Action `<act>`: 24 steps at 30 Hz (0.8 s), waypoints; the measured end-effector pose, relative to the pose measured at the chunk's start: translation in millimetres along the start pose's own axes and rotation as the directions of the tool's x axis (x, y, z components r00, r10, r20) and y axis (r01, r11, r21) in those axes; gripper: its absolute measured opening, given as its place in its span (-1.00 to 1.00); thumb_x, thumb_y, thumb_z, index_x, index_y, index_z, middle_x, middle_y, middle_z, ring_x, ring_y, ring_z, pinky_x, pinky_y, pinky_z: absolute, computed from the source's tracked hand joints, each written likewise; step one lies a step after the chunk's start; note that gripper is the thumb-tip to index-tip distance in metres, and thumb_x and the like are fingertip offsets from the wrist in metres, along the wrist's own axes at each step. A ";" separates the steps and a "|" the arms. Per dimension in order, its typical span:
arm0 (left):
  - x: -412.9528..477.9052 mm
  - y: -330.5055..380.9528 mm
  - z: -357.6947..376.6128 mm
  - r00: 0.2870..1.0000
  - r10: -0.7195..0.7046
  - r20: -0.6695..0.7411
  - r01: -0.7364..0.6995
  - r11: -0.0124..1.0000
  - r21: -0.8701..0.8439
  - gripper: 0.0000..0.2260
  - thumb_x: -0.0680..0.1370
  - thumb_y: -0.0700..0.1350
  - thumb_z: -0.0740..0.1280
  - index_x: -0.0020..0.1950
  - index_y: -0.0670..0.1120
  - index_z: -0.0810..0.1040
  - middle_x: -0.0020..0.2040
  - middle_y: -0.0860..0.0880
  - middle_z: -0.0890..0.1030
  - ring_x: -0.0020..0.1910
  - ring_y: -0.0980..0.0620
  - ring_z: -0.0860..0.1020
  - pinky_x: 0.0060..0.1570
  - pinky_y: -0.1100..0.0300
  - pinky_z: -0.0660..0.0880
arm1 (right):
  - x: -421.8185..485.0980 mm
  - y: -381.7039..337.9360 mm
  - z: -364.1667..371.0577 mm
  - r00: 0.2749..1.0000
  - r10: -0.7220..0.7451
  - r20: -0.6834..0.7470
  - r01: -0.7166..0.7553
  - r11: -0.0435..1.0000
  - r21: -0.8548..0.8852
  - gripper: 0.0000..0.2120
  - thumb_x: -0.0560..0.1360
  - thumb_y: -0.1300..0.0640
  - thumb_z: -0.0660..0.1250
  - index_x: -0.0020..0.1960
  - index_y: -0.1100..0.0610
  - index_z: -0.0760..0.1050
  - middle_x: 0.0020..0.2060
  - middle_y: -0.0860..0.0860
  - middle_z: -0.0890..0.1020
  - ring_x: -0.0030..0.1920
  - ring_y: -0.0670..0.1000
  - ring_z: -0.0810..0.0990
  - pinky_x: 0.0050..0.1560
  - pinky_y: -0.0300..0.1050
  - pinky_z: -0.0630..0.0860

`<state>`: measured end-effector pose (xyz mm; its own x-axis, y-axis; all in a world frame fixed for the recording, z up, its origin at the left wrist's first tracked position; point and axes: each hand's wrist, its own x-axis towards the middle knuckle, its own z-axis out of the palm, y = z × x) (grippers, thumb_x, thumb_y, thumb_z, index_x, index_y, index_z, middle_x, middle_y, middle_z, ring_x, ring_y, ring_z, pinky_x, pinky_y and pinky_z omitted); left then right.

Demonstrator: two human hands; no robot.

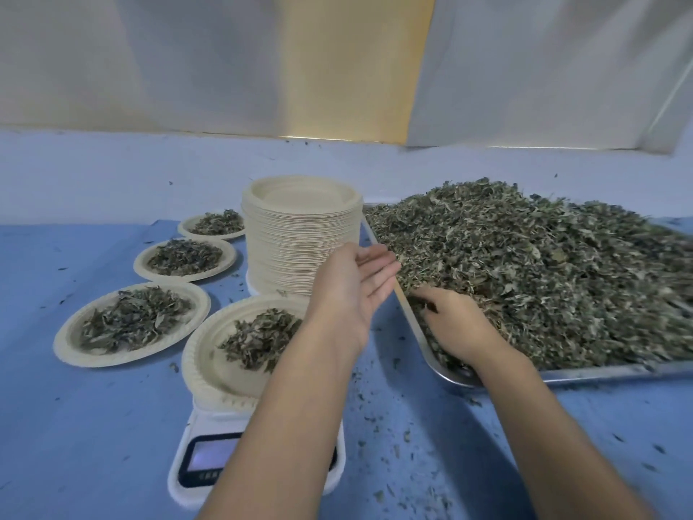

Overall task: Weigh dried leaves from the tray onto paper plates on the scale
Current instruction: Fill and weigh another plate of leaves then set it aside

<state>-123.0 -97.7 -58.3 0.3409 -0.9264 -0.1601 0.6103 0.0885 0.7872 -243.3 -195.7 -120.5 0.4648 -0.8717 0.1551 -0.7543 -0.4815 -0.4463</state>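
Observation:
A white digital scale (204,457) stands at the near centre with a paper plate (210,365) on it, holding a small heap of dried leaves (260,337). To the right, a metal tray (600,373) carries a big mound of dried leaves (532,264). My left hand (350,290) hovers open, palm up, over the plate's right edge, beside the tray rim. My right hand (457,324) is dug into the leaves at the tray's near left corner, fingers curled into them.
A tall stack of paper plates (302,234) stands behind the scale. Three filled plates (131,324) (185,258) (213,225) line up at the left. Leaf crumbs (405,437) litter the blue table cover. A white wall lies behind.

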 end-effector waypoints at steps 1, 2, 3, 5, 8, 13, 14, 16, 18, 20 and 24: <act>1.0 -2.0 1.4 1.000 -0.002 -0.002 0.002 1.000 0.002 -0.76 0.60 -0.21 0.08 -0.06 -0.23 0.52 0.04 -0.18 0.60 0.07 -0.07 0.57 0.00 0.20 0.51 | 0.7 0.4 1.7 0.999 -0.007 0.039 0.008 1.000 -0.019 -0.58 0.57 0.30 0.15 0.40 0.08 0.42 0.33 0.07 0.51 0.31 0.10 0.47 0.26 -0.14 0.36; 1.6 -3.7 2.2 1.000 -0.003 -0.005 0.003 1.000 0.003 -0.76 0.60 -0.21 0.08 -0.06 -0.23 0.52 0.01 -0.17 0.61 0.07 -0.07 0.58 0.00 0.19 0.51 | 1.3 0.9 3.3 0.998 -0.014 0.067 0.017 0.999 -0.044 -0.59 0.57 0.29 0.15 0.39 0.08 0.42 0.30 0.09 0.52 0.29 0.12 0.48 0.26 -0.08 0.41; 2.0 -5.0 2.3 1.000 -0.004 -0.010 0.004 1.000 0.005 -0.76 0.60 -0.21 0.08 -0.06 -0.23 0.52 -0.02 -0.16 0.61 0.06 -0.07 0.58 0.00 0.19 0.51 | 1.8 0.7 4.4 0.996 -0.020 0.090 0.027 0.996 -0.081 -0.60 0.57 0.28 0.14 0.37 0.07 0.44 0.27 0.10 0.55 0.24 0.15 0.50 0.22 -0.03 0.44; 2.1 -6.5 1.9 1.000 -0.007 -0.019 0.007 1.000 0.006 -0.76 0.60 -0.21 0.09 -0.06 -0.24 0.53 -0.04 -0.16 0.62 0.03 -0.06 0.59 -0.01 0.19 0.52 | 0.8 -1.3 3.0 0.994 -0.022 0.111 0.039 0.987 -0.157 -0.64 0.56 0.28 0.12 0.28 0.09 0.50 0.19 0.13 0.59 0.17 0.17 0.54 0.16 0.00 0.48; 1.5 -6.9 1.0 1.000 -0.003 -0.022 0.003 1.000 -0.004 -0.77 0.60 -0.22 0.09 -0.05 -0.24 0.53 -0.04 -0.17 0.62 -0.01 -0.06 0.60 -0.05 0.20 0.53 | -1.9 -5.6 -10.1 0.998 -0.044 0.042 0.049 0.993 -0.105 -0.63 0.55 0.34 0.12 0.25 0.12 0.55 0.19 0.09 0.60 0.18 0.11 0.55 0.19 -0.10 0.46; -0.5 -8.4 2.7 1.000 0.006 -0.021 -0.006 1.000 0.012 -0.75 0.60 -0.22 0.08 -0.07 -0.24 0.54 -0.04 -0.17 0.62 0.01 -0.07 0.60 0.04 0.17 0.52 | -9.7 -14.9 -44.2 0.999 0.033 -0.001 -0.033 0.999 -0.001 -0.68 0.52 0.32 0.17 -0.19 0.05 0.64 -0.24 -0.05 0.66 -0.36 -0.09 0.53 -0.44 -0.44 0.38; -0.7 -9.0 3.3 1.000 0.005 -0.019 -0.005 1.000 0.017 -0.75 0.60 -0.22 0.08 -0.07 -0.24 0.54 -0.03 -0.17 0.63 0.02 -0.07 0.60 0.04 0.17 0.52 | -10.2 -16.7 -45.5 0.990 0.087 0.115 -0.086 0.996 -0.021 -0.64 0.51 0.34 0.16 -0.30 0.07 0.62 -0.35 -0.04 0.64 -0.43 -0.08 0.52 -0.49 -0.41 0.39; -1.1 -9.6 3.7 1.000 0.003 -0.019 -0.003 1.000 0.022 -0.75 0.59 -0.22 0.08 -0.07 -0.24 0.54 -0.03 -0.17 0.63 0.03 -0.07 0.60 0.03 0.18 0.52 | -12.1 -20.2 -40.3 0.899 0.220 0.378 -0.221 0.974 -0.040 -0.63 0.51 0.40 0.14 -0.37 0.19 0.57 -0.50 0.05 0.58 -0.52 -0.03 0.50 -0.51 -0.29 0.44; -1.4 -9.7 3.7 1.000 0.003 -0.020 -0.003 1.000 0.024 -0.76 0.59 -0.23 0.09 -0.07 -0.24 0.54 -0.02 -0.17 0.63 0.03 -0.07 0.60 0.05 0.17 0.52 | -12.4 -18.0 -31.4 0.813 0.303 0.497 -0.320 0.946 -0.052 -0.65 0.53 0.40 0.10 -0.35 0.27 0.52 -0.52 0.12 0.52 -0.55 0.02 0.43 -0.47 -0.21 0.41; -1.7 -9.8 4.1 1.000 -0.001 -0.018 0.001 1.000 0.026 -0.76 0.59 -0.23 0.08 -0.08 -0.24 0.54 -0.02 -0.17 0.63 0.04 -0.07 0.60 0.08 0.16 0.51 | -11.0 -14.8 -26.0 0.829 0.313 0.464 -0.345 0.939 -0.017 -0.70 0.53 0.39 0.08 -0.25 0.30 0.52 -0.43 0.18 0.53 -0.47 0.05 0.44 -0.39 -0.12 0.43; -2.1 -10.7 3.9 1.000 -0.011 -0.012 0.012 1.000 0.022 -0.76 0.59 -0.23 0.08 -0.08 -0.23 0.53 -0.03 -0.16 0.62 0.04 -0.07 0.60 0.08 0.16 0.51 | -6.1 -7.9 -22.3 0.966 0.177 0.187 -0.184 0.983 0.023 -0.64 0.48 0.37 0.08 -0.11 0.12 0.62 -0.09 0.14 0.67 -0.10 0.13 0.63 -0.03 -0.04 0.57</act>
<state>-133.1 -98.1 -64.1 0.3423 -0.9230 -0.1760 0.5981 0.0695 0.7984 -250.6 -188.7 -98.3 0.4027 -0.9105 -0.0941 -0.8161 -0.3106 -0.4874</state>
